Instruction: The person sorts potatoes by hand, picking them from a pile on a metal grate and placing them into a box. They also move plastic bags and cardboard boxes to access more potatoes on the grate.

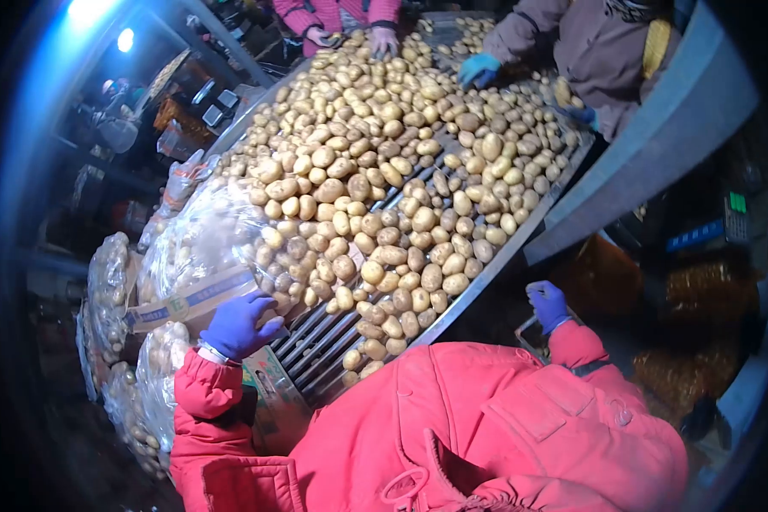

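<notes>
Potatoes (pixel 391 174) heaped on a roller table (pixel 316 343), left hand (pixel 239 326) at a bag

I watch the purple-gloved left hand at the table's near left, against the printed band (pixel 200 300) of a clear bag (pixel 198 243) with potatoes inside; from here I can't tell whether it grips. The right hand (pixel 548 305), also gloved, hangs off the table's near right side, fingers curled into a loose fist, nothing visible in it. The heap spreads from the far end to the near rollers. On the far side, I see a co-worker's bare-looking or pale-gloved hand (pixel 384 42) touching potatoes, and another's teal glove (pixel 480 70) farther right.
</notes>
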`<state>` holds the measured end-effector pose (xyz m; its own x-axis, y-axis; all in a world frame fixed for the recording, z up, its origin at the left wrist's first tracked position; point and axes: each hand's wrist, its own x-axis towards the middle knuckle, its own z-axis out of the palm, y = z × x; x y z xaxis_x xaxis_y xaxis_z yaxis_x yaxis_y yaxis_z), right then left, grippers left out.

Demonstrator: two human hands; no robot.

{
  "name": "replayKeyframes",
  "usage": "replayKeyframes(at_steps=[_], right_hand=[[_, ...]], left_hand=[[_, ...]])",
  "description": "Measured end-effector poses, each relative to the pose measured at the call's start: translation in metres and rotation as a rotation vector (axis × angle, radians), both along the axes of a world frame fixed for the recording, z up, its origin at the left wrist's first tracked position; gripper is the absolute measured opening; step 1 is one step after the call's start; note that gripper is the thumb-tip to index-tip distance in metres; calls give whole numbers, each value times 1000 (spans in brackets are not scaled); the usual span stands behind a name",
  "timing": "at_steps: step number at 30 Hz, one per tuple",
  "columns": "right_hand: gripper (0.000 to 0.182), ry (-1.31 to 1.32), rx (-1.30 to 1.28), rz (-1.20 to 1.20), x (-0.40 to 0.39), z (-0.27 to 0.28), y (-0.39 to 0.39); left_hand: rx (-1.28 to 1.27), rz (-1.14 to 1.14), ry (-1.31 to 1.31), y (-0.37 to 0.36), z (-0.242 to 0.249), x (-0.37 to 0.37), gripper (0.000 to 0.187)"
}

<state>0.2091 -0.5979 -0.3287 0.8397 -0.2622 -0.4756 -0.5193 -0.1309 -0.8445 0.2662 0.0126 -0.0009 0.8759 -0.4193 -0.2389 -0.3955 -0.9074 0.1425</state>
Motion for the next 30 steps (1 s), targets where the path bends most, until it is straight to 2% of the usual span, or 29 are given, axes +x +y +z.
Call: replayKeyframes(at_steps=[1, 2, 3, 4, 6, 7, 10, 12, 16, 30], right_hand=[[18, -460, -196, 122, 16, -2, 20], [17, -616, -303, 200, 34, 44, 49], [18, -740, -454, 284, 50, 67, 66], [19, -867, -608, 363, 65, 78, 76], [24, -969, -701, 461, 89, 79, 91], [28, -965, -749, 494, 98, 66, 94], [24, -982, -868, 522, 123, 45, 112], [24, -963, -881, 471, 128, 49, 120], [26, -957, -849, 546, 132, 53, 116], [23, -893, -825, 695, 142, 68, 113]], left_hand=[[-8, -22, -23, -1, 0, -1, 42], [-10, -20, -20, 0, -1, -2, 42], [-11, -20, -18, 2, -3, -1, 43], [-13, -22, -21, 2, -4, 1, 44], [-20, -29, -25, 2, -1, 2, 45], [-3, -28, -14, 0, 3, 1, 45], [-45, -41, -77, 2, -2, 0, 45], [-18, -25, -78, -4, 5, 0, 47], [6, 78, 35, -13, 16, 1, 46], [71, 170, 110, -4, 0, 9, 49]])
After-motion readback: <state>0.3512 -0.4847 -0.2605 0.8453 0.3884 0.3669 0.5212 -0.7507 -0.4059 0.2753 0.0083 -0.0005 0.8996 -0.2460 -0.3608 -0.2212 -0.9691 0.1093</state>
